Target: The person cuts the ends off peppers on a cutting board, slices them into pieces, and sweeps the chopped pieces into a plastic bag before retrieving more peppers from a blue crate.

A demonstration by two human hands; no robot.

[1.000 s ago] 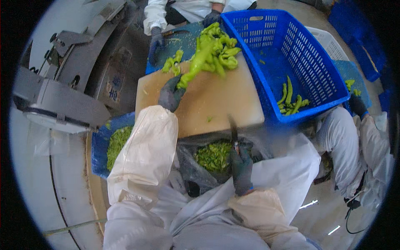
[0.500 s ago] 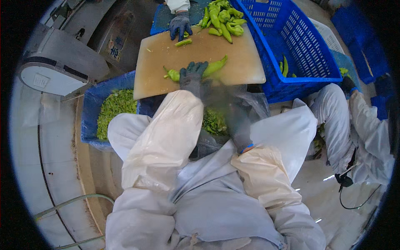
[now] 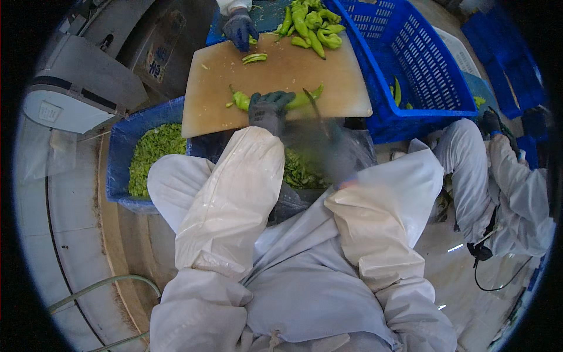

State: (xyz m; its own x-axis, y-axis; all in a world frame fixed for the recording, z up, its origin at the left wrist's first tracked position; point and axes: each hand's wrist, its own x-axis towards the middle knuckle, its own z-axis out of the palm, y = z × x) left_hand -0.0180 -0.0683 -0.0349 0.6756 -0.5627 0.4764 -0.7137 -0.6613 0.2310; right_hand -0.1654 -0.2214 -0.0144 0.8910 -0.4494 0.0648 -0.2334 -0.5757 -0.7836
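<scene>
A long green pepper [image 3: 241,101] lies across the near part of the cutting board [image 3: 234,73]. My left hand [image 3: 268,112], in a grey glove, is closed over the pepper's middle; both ends stick out. My right hand [image 3: 341,154] is smeared by motion, low to the right of the board. From it rises a thin dark knife blade [image 3: 313,104], whose tip appears over the pepper's right part; whether it touches cannot be seen. Under the board's near edge, chopped green pieces [image 3: 302,171] fill a container lined with clear plastic.
Across the board, another person's blue-gloved hand [image 3: 239,29] is beside pepper slices [image 3: 254,58]. Whole green peppers [image 3: 314,23] are piled at the far edge. A blue crate [image 3: 384,111] stands right; a blue bin [image 3: 119,158] of chopped greens stands left. Another worker's leg [image 3: 466,158] is at far right.
My right hand has risen slightly and the knife blade now shows at the pepper's right part. My left hand keeps its hold. The other person's hand has shifted, and the slices lie more fanned out.
</scene>
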